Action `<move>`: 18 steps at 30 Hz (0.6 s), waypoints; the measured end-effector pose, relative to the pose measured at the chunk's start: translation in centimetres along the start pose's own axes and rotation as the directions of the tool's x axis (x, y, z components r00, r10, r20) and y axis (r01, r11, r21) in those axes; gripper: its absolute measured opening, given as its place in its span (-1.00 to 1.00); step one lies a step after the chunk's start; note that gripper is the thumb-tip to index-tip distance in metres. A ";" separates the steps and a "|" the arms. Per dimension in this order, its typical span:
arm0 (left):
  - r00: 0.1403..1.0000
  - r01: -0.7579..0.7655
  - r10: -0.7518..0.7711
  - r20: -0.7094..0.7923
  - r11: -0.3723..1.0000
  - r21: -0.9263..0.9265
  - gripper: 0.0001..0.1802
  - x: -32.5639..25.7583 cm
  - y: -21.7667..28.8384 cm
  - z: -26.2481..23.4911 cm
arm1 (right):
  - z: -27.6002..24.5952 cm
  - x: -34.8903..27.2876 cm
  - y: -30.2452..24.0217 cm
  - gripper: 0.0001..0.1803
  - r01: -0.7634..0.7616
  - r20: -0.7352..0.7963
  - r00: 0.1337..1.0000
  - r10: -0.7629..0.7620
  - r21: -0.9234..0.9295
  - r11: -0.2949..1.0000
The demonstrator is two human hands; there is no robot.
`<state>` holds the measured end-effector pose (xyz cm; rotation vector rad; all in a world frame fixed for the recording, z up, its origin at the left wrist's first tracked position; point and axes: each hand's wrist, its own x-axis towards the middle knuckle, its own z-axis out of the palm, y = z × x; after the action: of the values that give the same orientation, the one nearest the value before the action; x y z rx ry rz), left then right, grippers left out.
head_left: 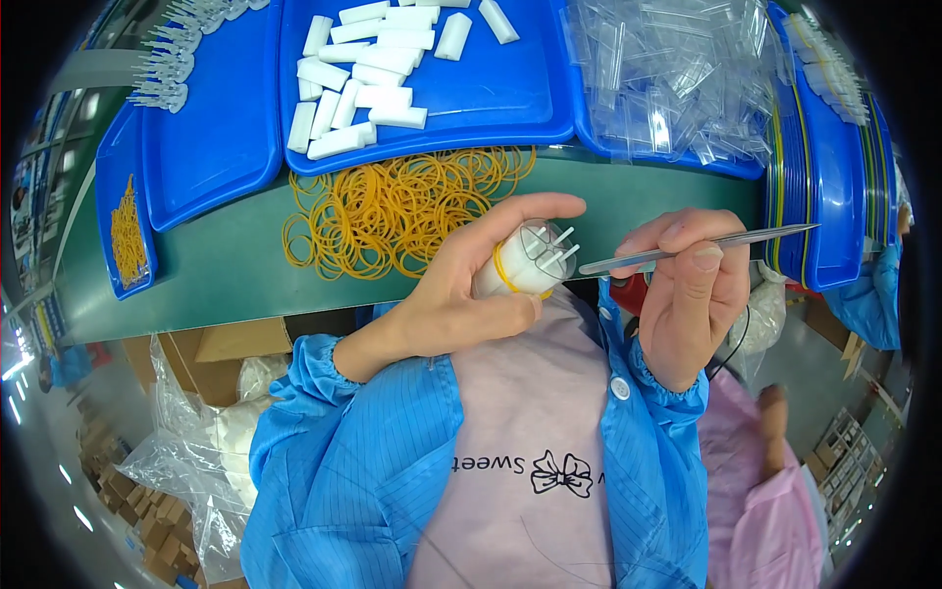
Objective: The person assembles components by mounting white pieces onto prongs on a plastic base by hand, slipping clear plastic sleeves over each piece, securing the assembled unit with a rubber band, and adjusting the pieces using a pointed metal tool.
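Note:
My left hand [446, 290] is wrapped round a short white cylindrical bundle [488, 280], held tilted at the table's front edge. A yellow rubber band [501, 265] circles it. Its end, turned to the right, looks clear-rimmed, and a few thin white sticks [557, 257] poke out of it. My index finger reaches past the top of the bundle; the thumb presses its lower side. In my right hand [699, 285] is a pair of metal tweezers [628, 260], pinched between thumb and fingers. One end of the tweezers is close to the bundle's open end, and the other points right.
Loose rubber bands [392, 211] are heaped on the green table [226, 285]. Behind them, blue trays hold white blocks [383, 59] and clear plastic pieces [677, 79]. Small yellow pieces [128, 236] fill a narrow tray at left. Stacked trays [834, 236] stand at right.

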<state>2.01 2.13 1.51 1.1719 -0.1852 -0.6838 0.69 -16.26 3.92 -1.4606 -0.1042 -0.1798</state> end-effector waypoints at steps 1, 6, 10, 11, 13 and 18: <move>0.999 0.032 -0.032 0.001 0.996 -0.079 -0.31 0.0 0.0 0.0 | 0.2 0.2 0.0 -0.71 0.016 0.014 1.000 -0.016 0.019 1.000; 0.987 -0.125 0.155 -0.052 0.922 0.368 -0.31 0.3 -0.5 0.4 | 0.6 0.7 0.4 -0.76 0.047 0.077 0.996 -0.046 -0.012 0.999; 0.975 -0.162 0.216 -0.044 0.838 0.521 -0.31 0.3 -0.6 0.5 | 0.9 0.6 0.8 -0.76 0.009 0.078 0.997 -0.007 -0.022 1.000; 0.975 -0.160 0.215 -0.046 0.839 0.521 -0.31 0.3 -0.6 0.5 | 0.8 0.7 0.8 -0.76 0.008 0.112 0.994 -0.003 -0.043 0.999; 0.972 -0.165 0.231 -0.054 0.821 0.547 -0.31 0.4 -0.6 0.5 | 0.8 0.7 0.8 -0.76 0.008 0.144 0.990 0.001 -0.066 0.998; 0.968 -0.163 0.242 -0.068 0.810 0.563 -0.33 0.2 -0.4 0.5 | 1.1 0.6 1.2 -0.75 0.046 0.129 0.991 -0.038 -0.056 0.997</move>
<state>1.77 1.54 1.26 1.7262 -0.4077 -0.3575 1.52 -15.08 2.94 -1.5290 -0.2354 -0.1243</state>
